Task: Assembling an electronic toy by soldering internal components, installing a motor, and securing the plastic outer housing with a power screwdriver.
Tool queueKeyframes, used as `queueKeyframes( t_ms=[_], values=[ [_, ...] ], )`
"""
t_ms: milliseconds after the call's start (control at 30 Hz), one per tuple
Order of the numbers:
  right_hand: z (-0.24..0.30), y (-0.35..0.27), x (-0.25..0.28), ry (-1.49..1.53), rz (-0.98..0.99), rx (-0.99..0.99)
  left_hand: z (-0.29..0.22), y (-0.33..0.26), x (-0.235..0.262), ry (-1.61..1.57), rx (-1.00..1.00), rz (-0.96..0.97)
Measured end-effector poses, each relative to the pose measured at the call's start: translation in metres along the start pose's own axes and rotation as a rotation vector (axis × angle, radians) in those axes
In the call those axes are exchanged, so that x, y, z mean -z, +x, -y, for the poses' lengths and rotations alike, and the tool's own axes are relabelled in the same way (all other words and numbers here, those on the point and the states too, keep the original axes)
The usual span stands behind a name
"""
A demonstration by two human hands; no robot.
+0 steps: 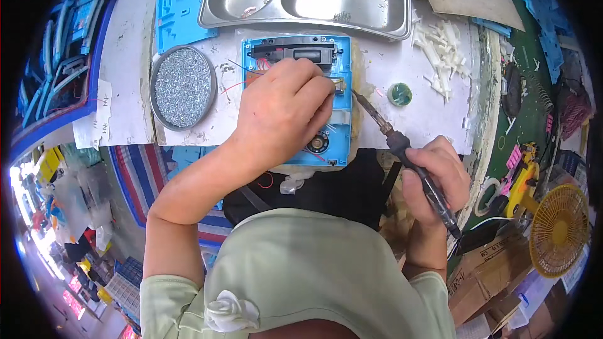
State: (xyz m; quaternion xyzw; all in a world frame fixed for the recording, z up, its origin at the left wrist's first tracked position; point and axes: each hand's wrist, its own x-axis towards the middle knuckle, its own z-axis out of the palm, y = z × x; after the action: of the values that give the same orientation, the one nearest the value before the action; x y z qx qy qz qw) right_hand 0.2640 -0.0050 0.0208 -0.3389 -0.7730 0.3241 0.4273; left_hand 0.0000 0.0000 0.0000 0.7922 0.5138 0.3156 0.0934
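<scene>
Right hand (433, 172) grip clenched round soldering iron (402, 144); left hand (282, 110) pinches blue housing (339, 129)

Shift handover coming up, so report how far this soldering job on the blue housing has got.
Done: the blue housing lies open with a black part, a round speaker and red wires already in it. In hand: the left hand pinches something at its right edge, while the right hand holds the soldering iron, tip close to that spot. Left: the housing is uncovered; finished joints cannot be counted.
</scene>
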Motion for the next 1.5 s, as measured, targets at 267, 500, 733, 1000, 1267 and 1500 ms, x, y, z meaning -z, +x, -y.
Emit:
queueKeyframes(
  t_ms=[267, 500, 733, 1000, 1267, 1500],
  values=[
    [-0.002, 0.000, 0.000, -0.001, -0.017, 0.008, 0.001, 0.001, -0.002, 0.012, -0.020, -0.018],
    [-0.003, 0.000, 0.005, -0.016, -0.041, 0.008, 0.007, -0.002, 0.060, 0.481, 0.036, 0.013],
    [-0.001, 0.008, 0.002, -0.008, -0.046, 0.008, 0.020, -0.017, 0.082, 0.286, 0.002, 0.202],
    [0.010, 0.039, -0.048, 0.217, -0.053, -0.157, 0.007, -0.013, 0.028, -0.858, 0.654, -0.047],
    [-0.008, 0.095, -0.103, 0.324, -0.050, -0.102, 0.012, -0.011, 0.027, -0.847, 0.650, -0.080],
    [-0.013, 0.086, -0.107, 0.103, -0.071, -0.011, 0.021, -0.012, 0.033, -0.591, 0.481, -0.082]
  ],
)
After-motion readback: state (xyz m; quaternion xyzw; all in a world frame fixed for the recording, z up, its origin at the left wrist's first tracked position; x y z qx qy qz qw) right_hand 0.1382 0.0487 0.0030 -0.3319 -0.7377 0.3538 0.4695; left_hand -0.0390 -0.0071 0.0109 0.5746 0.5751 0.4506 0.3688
